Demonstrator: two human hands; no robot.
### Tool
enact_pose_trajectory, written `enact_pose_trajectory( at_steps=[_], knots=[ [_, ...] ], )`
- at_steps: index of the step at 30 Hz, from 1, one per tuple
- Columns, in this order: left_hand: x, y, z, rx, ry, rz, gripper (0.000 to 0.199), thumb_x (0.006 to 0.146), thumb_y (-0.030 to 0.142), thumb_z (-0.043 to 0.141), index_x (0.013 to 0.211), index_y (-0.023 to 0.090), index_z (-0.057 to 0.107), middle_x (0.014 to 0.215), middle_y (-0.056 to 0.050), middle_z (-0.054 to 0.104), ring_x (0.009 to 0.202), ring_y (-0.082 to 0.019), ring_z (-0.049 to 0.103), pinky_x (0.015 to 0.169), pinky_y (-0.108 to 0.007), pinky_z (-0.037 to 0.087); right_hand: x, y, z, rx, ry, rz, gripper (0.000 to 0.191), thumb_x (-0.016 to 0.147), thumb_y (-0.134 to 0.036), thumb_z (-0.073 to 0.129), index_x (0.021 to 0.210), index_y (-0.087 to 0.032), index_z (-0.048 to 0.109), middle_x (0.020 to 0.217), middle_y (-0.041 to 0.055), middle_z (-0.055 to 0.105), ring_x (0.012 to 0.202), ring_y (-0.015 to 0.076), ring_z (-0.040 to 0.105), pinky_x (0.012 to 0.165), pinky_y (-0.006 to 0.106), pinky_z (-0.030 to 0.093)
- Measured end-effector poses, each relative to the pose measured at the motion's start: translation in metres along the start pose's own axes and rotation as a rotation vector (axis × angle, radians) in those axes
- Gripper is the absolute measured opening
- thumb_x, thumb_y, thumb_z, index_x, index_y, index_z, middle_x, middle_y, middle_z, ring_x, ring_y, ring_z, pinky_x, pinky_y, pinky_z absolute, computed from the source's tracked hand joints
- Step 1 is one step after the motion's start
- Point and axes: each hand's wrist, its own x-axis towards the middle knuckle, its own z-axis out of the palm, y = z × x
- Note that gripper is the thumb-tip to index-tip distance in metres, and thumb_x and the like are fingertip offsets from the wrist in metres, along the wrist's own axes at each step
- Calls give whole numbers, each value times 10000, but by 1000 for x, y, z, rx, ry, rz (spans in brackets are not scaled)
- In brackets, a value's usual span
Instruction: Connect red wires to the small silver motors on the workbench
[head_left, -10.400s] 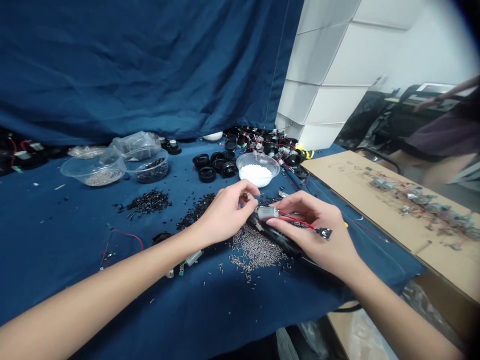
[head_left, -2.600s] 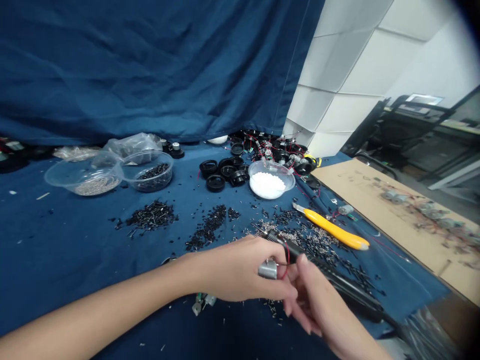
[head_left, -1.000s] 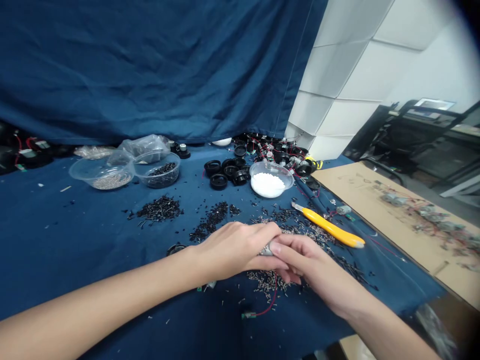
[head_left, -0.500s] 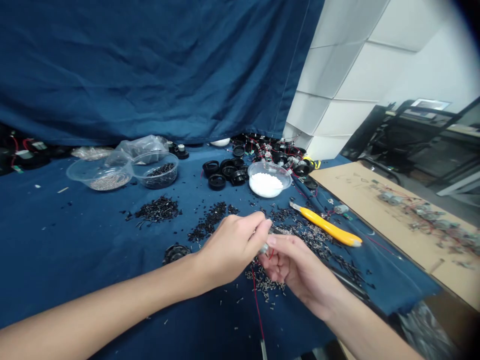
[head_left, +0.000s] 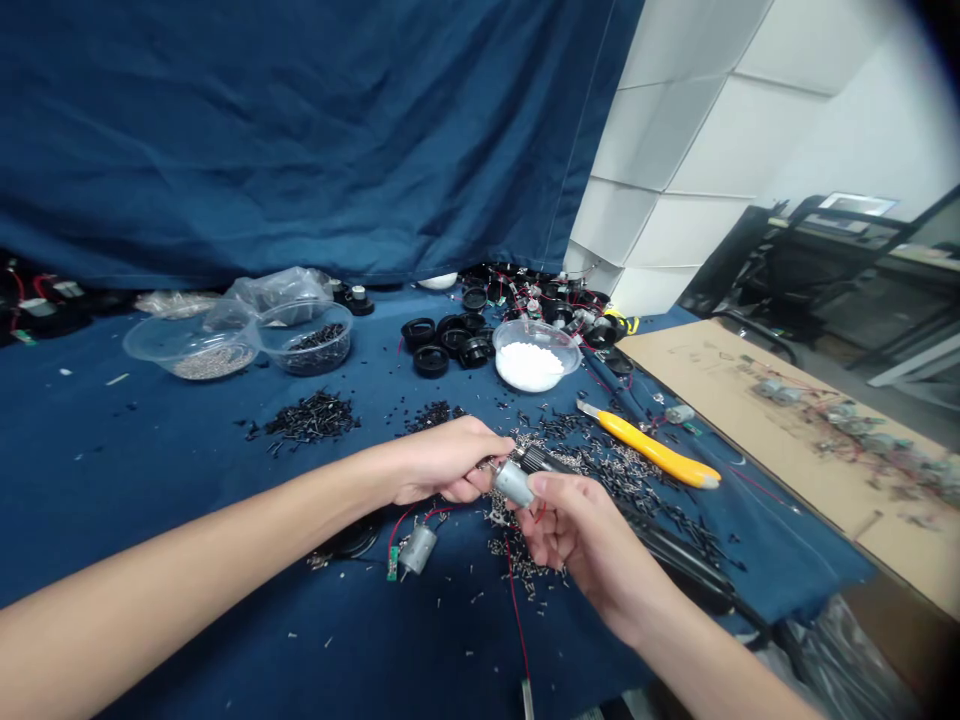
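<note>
Closely, left hand (head_left: 442,460) and right hand (head_left: 581,535), fingers (head_left: 544,490) pinching 1 silver motor (head_left: 514,483), loose screws (head_left: 521,558) below, yellow utility knife (head_left: 649,450) nearby

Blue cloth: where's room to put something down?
Left of the black pin heap, below the clear plastic bowl, the blue cloth is mostly bare. It's crowded around the left hand and right hand, where silver pins are scattered.

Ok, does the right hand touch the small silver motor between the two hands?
Touching: the head view shows the right hand with its thumb pressed on the silver motor.
</note>
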Motion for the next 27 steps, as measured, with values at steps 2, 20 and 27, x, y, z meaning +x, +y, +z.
enact_pose_trajectory(
  at_steps=[2,20,27],
  knots=[
    [2,-1,-5,10,5,4,323,950,314,402,650,201,358,492,91,262,373,-52,188,404,-212,126,0,1,-1,-15,12,13,371,770,-473,664,646,-130,599,508,-8,574,421,54,511,423,150,293],
    [-21,7,0,588,323,327,425,930,478,448,713,165,637,627,1,571,573,-121,490,557,-243,307,-3,6,-4,-272,125,-156,306,741,-412,733,792,-124,642,713,77,725,505,119,644,451,169,406],
    [-31,-7,17,478,161,290,392,840,536,599,912,159,681,574,41,515,518,-102,402,463,-214,249,-11,6,3,-422,133,-376,121,703,-220,713,805,-157,694,635,17,683,530,124,610,499,207,476]
  ],
)
